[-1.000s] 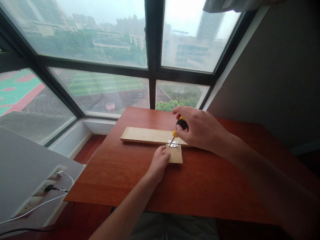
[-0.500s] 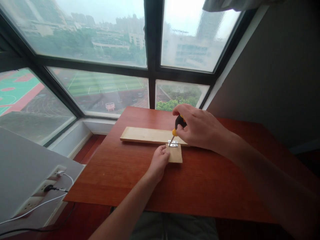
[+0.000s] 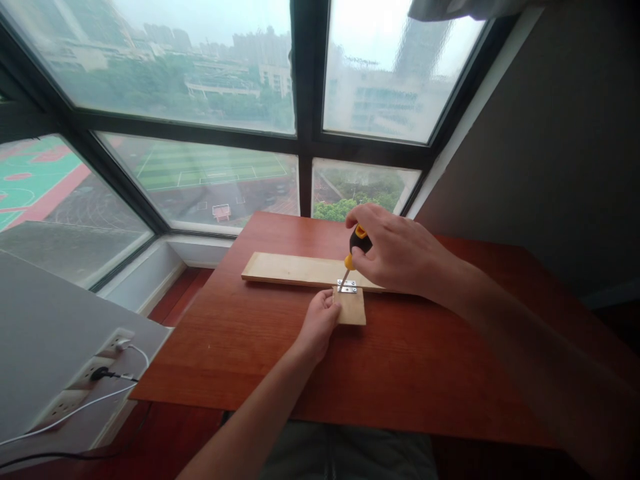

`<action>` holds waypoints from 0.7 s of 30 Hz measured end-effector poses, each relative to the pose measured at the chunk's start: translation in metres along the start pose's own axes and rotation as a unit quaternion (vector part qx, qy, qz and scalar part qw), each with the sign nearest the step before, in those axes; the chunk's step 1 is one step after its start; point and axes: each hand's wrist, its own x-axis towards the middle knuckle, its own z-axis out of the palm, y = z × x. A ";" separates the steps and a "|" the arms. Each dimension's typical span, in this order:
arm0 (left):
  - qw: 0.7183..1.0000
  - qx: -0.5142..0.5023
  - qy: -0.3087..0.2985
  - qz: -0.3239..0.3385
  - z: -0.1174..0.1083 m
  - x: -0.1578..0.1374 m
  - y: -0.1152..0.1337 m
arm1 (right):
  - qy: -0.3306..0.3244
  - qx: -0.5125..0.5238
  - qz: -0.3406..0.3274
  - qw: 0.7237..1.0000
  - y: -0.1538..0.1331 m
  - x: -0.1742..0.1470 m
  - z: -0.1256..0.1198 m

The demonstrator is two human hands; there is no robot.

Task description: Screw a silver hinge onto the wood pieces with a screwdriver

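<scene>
My right hand [image 3: 390,247] is closed around a black and yellow screwdriver [image 3: 359,241]. Its shaft slants down to the left, and the tip meets the near-left part of a silver metal hinge [image 3: 347,287]. The hinge spans a small square wooden piece [image 3: 353,312] and the near edge of a long pale wooden board [image 3: 290,268]. My left hand [image 3: 321,321] pinches the small piece by its left edge. Part of the long board's right end is hidden beneath my right hand and forearm.
The boards lie on a reddish-brown wooden table [image 3: 240,353]. Large windows [image 3: 210,167] with dark frames rise beyond it. At lower left, a wall carries sockets [image 3: 95,373] with plugged-in cables [image 3: 75,410]. A grey wall stands on the right.
My right hand and the screwdriver handle have turned slightly, showing more yellow on the handle's end. The tip stays at the hinge, and my left hand keeps its hold.
</scene>
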 end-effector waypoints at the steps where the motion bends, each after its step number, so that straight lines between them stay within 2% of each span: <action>1: 1.000 0.000 -0.001 0.000 0.000 0.000 0.000 | 0.003 -0.005 0.006 1.000 -0.001 0.000 0.000; 5: 1.000 0.006 0.001 0.000 0.000 0.001 -0.001 | 0.010 -0.017 0.023 1.000 -0.001 0.003 0.001; 11: 1.000 0.009 0.004 0.000 0.001 -0.001 0.000 | 0.009 -0.005 0.000 1.000 -0.001 0.001 -0.001; 17: 1.000 0.004 0.004 -0.001 0.001 -0.001 0.001 | 0.013 -0.027 0.024 0.999 -0.001 0.004 0.000; 21: 1.000 0.004 0.010 0.000 0.002 -0.002 0.002 | 0.017 -0.019 -0.001 1.000 0.002 0.002 0.001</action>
